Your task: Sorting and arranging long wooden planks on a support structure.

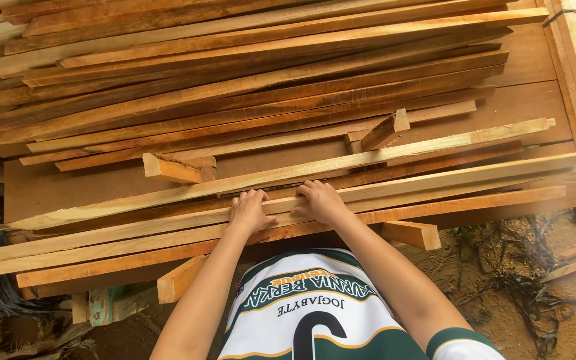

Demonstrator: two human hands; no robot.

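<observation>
My left hand (249, 212) and my right hand (321, 201) rest side by side, palms down, on long pale wooden strips (435, 179) at the near edge of a pile. The fingers of both hands curl over one long strip (135, 227) that runs from lower left to upper right. Under my hands lies another, more orange strip (475, 201). Both forearms reach up from the bottom of the view over a white and green shirt.
A big stack of long orange-brown planks (235, 80) fills the back, lying on a flat board surface (68, 190). Short wood offcuts (171, 168) (385, 130) sit on it. Crosspieces (411, 233) jut out below. Dirt ground with roots (515, 267) lies at right.
</observation>
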